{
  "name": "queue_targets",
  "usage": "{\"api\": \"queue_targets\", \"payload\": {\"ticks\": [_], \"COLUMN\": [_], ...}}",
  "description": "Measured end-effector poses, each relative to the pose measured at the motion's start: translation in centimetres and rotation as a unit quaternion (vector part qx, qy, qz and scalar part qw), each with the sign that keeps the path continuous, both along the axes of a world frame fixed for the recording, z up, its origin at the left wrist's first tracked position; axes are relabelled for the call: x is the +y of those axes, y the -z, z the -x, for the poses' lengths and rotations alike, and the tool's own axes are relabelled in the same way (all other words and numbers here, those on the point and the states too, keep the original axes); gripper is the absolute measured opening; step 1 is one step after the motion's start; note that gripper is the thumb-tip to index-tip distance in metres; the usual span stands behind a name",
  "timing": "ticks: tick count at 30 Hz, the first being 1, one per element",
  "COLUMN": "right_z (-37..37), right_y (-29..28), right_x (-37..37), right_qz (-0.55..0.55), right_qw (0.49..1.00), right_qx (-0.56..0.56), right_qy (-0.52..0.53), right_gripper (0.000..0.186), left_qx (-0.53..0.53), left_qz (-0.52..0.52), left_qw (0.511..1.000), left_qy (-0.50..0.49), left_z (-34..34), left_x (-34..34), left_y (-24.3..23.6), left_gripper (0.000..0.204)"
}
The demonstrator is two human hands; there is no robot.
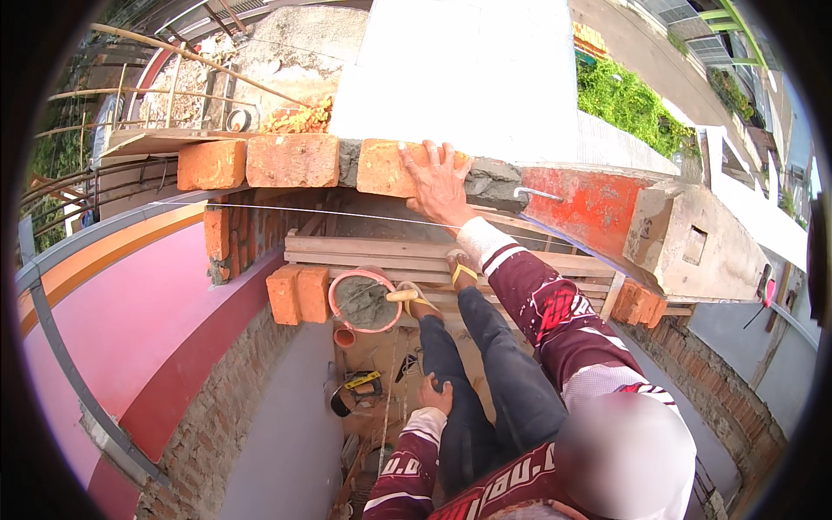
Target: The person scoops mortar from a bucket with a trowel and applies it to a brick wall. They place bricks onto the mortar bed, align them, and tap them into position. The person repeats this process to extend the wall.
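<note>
Brick-seating step — right hand (438, 184), fingers spread flat on brick (390, 169) atop wall course by mortar joint; left hand (433, 394) empty, loosely curled at knee — next needs levelling to string line (329, 213).

Orange bricks (293, 160), pink mortar pan (340, 303), maroon-white sleeve (555, 316)

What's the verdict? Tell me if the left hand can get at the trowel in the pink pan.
Probably yes. The left hand lies on the leg holding nothing. The trowel has its yellow handle sticking out over the rim of the pink pan on the near side. Nothing lies between them, though a forward lean looks needed.
</note>
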State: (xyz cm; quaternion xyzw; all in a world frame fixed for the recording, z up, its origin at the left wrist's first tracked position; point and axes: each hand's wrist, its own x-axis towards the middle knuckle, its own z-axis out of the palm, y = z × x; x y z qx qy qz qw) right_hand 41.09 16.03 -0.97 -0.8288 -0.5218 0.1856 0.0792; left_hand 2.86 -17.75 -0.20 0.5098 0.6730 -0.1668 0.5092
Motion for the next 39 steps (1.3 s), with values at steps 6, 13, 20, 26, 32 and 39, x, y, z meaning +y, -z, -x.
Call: {"api": "queue_targets", "payload": {"ticks": [6,13,20,26,32,39], "right_z": [-0.3,-0.2,-0.9,3.5,8.7,7.5], "right_y": [0.4,1.5,0.5,0.0,-0.7,-4.1], "right_x": [-0.2,-0.4,-0.6,-11.2,-37.0,-47.3], "right_qz": [0.002,-0.025,0.003,-0.17,0.405,0.414], "right_qw": [1.0,0.999,0.999,0.977,0.864,0.719], "right_qx": [0.005,-0.044,-0.023,0.097,0.298,0.505], "right_qy": [-0.002,-0.012,-0.038,-0.079,0.031,0.238], "right_gripper": [0.106,0.104,0.101,0.086,0.085,0.096], "left_qx": [-0.012,-0.033,0.024,0.211,0.073,0.091], "left_qz": [-0.025,-0.039,0.0,0.081,0.175,0.177], "left_qw": [0.999,0.996,0.992,0.928,0.959,0.938], "left_qy": [0.035,0.077,0.127,0.295,0.211,0.282], "left_z": [-2.8,-5.9,-5.6,-5.1,-3.2,-1.0], "left_x": [3.2,4.8,2.8,2.1,3.4,6.0], "left_y": [-0.6,-1.8,-3.7,-5.7,-3.5,-0.9], "left_gripper": [0.056,0.056,0.056,0.092,0.11,0.099]}}
